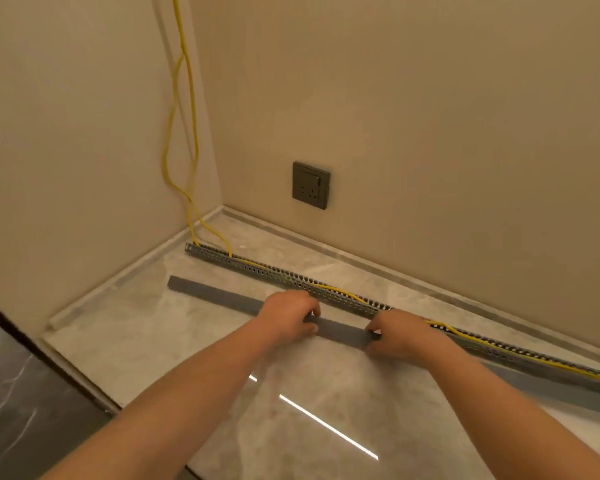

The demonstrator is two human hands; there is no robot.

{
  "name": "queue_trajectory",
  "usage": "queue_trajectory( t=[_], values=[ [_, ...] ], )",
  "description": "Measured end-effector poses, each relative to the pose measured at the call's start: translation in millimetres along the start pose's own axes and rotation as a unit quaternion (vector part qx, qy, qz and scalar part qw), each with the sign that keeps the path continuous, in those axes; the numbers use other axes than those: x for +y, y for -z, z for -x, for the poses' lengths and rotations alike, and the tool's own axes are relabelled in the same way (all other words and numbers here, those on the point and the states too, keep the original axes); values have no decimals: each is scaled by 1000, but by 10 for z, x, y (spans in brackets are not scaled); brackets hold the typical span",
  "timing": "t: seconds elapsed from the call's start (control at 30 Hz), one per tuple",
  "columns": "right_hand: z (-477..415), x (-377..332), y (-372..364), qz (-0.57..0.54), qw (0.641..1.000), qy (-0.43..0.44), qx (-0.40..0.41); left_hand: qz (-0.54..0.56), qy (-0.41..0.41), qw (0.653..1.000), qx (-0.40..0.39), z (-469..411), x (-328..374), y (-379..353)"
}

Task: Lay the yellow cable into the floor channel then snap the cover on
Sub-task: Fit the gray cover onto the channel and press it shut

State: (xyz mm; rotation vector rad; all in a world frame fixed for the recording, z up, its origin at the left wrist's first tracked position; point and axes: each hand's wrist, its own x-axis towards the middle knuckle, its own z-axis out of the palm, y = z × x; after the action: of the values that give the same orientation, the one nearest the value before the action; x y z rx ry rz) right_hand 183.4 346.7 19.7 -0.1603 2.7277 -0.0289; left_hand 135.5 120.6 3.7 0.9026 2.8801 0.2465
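Your long flat grey plastic cover strip lies along the glossy pale marble floor, just beside the slotted grey floor channel and parallel to it, on your side. Its left end stops short of the channel's left end, and its right part is hidden behind your right forearm. The channel runs near the back wall's pale skirting, apart from it, with bare tile between them. The thin yellow cable drops down the wall corner and already lies along inside the channel. A dark grey wall socket sits above the skirting, its face too blurred to read.

Your left hand and right hand each grip the cover, fingers curled over its far edge and thumbs at the near edge, both arms stretched forward. Whether the strip is lifted off the tile can't be told
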Motion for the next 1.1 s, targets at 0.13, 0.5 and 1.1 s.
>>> queue_trajectory(
  t=[0.13,0.5,1.1],
  values=[
    [-336,-453,169,6,1000,-12,-4,-6,-28,999,-22,-36,-461,90],
    [-1080,-1646,122,-76,987,100,98,40,54,996,63,166,-1384,256],
    [-2006,-2482,365,-139,968,-16,207,-141,-129,980,54,-232,-2737,426]
  ],
)
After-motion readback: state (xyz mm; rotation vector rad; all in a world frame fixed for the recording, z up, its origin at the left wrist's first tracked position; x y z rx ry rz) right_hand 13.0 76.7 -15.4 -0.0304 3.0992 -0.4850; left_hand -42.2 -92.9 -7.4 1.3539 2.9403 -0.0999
